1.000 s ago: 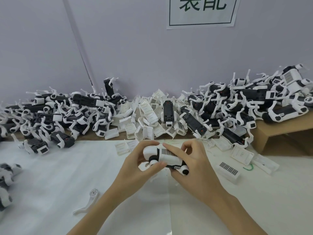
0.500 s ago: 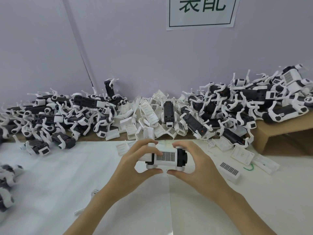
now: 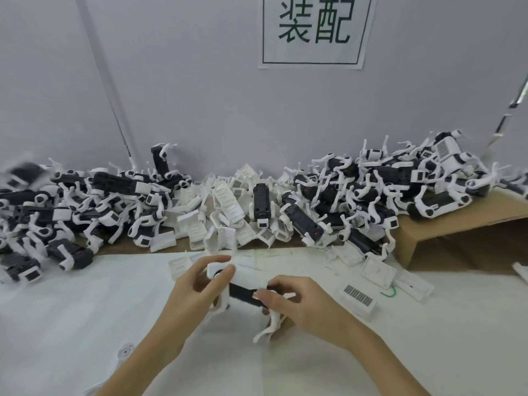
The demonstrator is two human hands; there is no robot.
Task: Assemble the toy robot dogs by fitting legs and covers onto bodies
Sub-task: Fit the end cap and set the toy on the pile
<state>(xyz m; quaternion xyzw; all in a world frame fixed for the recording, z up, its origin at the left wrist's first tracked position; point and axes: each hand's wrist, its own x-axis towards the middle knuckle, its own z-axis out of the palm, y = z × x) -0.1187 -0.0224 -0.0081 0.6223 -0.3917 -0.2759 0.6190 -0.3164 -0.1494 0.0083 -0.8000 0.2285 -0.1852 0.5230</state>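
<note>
**Toy dog turned on its side between both hands**

Since half a second ago the black-and-white plastic toy robot dog (image 3: 245,287) has been rolled over: the barcode label that faced up is out of sight, and its black flank and a white leg (image 3: 271,324) now show. The left hand (image 3: 197,290) grips the dog's white front end, thumb and forefinger curled round it. The right hand (image 3: 303,304) is curled on the dog's rear end, with the leg sticking out below its fingers. The dog is held just above the white-covered table (image 3: 71,324), between the two hands. Beyond the dog, along the wall, lies a long heap of black-and-white dog bodies and white covers (image 3: 228,207). To the right of the dog a white cover with a barcode label (image 3: 358,300) lies flat on the table. To the dog's lower left a loose white leg part (image 3: 125,351) rests on the table.
</note>
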